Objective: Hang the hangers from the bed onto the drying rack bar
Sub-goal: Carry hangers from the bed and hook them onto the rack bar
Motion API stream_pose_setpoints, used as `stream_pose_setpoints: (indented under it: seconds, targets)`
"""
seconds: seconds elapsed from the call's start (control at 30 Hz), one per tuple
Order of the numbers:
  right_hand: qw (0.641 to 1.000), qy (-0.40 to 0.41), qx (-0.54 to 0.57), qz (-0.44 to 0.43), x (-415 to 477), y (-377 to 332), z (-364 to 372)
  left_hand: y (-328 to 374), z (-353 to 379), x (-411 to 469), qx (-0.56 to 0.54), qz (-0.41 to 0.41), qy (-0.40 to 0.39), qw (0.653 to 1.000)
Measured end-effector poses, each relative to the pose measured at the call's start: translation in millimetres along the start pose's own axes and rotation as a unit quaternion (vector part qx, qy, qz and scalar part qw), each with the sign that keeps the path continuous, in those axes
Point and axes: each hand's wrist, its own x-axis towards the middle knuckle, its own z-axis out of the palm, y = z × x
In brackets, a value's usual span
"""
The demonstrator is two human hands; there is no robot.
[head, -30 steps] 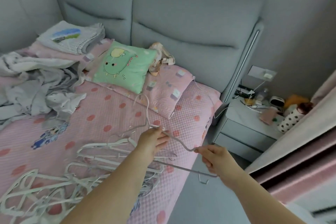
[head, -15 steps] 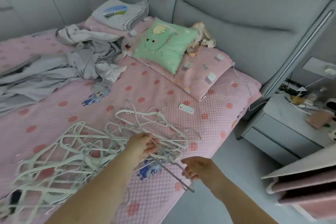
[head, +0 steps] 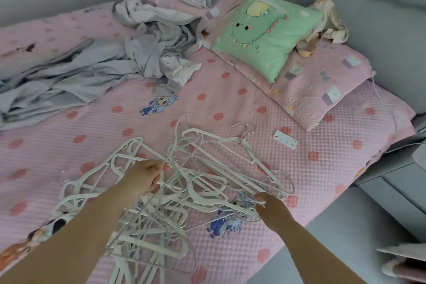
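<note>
L-hand fingers [head: 159, 168] are curled round white hanger bars mid-heap. R-hand fingertips [head: 261, 199] appear pinched on a thin wire at the heap's near-right edge. L hand [head: 145, 177] & R hand [head: 274, 212] are both set down in the hanger pile [head: 207, 182], which is spread in a tangle on the pink bed [head: 230, 104], toward its front edge. 1 s earlier a single thin wire hanger is held up between both hands, clear of the bedding. Now it is lowered into the heap & can't be told from the rest. Judged: nothing is freed yet, hooks look interlocked, so untangling is needed before carrying. The drying rack bar isn't shown. Beyond are grey clothes [head: 138, 53], a green cushion [head: 265, 34] and a small white tag [head: 285, 138].
</note>
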Motion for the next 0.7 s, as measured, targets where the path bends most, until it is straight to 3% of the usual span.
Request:
stream_pose_setpoints:
  seconds: [0.27,0.5,0.7]
  targets:
    - [0.981,-0.002,-0.189,-0.036,77.8,-20.3,11.9,-21.0,-24.5,12.5,0.04,0.001,0.044,0.998]
    - [0.938,-0.03,-0.34,-0.057,112.2,-38.5,21.9,-23.5,-30.5,12.8,-0.003,-0.036,0.066,0.997]
    - [0.953,-0.009,-0.29,-0.085,120.8,-48.9,12.5,-14.3,-37.4,19.6,0.028,-0.035,0.059,0.997]
